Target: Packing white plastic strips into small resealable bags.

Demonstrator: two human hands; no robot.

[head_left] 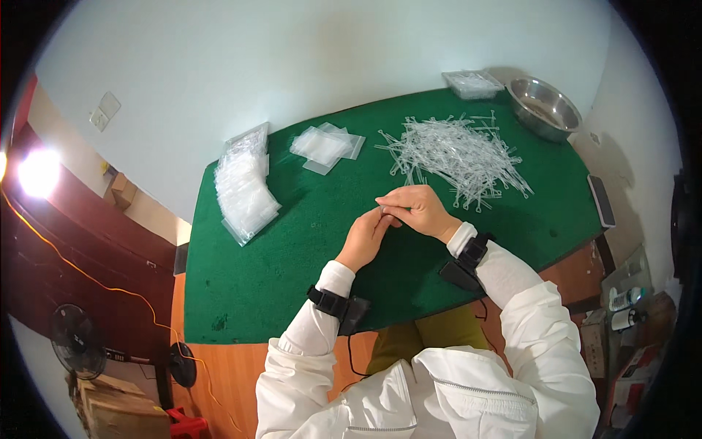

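Note:
Over the middle of the green-covered table [292,271], my left hand [363,240] and my right hand [423,212] meet at the fingertips. Both are closed in a pinch. Whatever lies between the fingers is too small and too hidden to make out. Just beyond my right hand spreads a loose pile of clear plastic sticks [461,157] with looped ends. Farther off, beyond my left hand, several flat clear plastic bags [325,146] lie in a loose stack.
Filled clear bags [245,192] overlap in a row at the table's left. At the far right stand a steel bowl [545,108] and a clear container [473,85] of plastic pieces. A phone [601,200] lies at the right edge. A black fan [77,342] stands lower left.

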